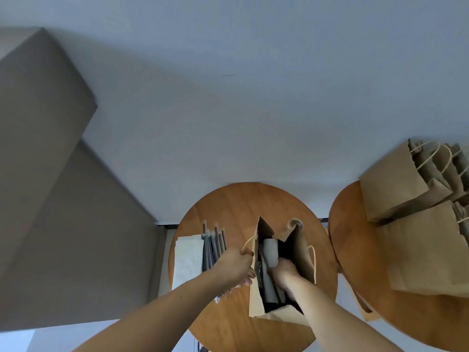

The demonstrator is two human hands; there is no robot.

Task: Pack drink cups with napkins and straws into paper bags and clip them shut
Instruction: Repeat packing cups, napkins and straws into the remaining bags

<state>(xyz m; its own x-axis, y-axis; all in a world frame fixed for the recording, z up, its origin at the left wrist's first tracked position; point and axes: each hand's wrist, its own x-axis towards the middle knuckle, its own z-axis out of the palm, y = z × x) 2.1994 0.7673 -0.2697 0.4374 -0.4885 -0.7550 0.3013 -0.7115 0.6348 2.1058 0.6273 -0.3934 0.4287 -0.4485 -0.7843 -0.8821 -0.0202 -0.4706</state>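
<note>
Head view shows the paper bag standing open at lower centre, on the round table. The left hand grips its left rim at the handle. The right hand is sunk inside beside a cup, its grasp hidden. Straws lie just left of the bag, nearest the left hand, pointing up the frame.

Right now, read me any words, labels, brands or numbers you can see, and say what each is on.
Nothing here can be read.
Cup behind the paper bag: coloured marks on its top, too blurred to read.
Straws: wrappers too small to tell any print.
Napkins, paper bag, stacked bags on the right table: no print shows.
</note>
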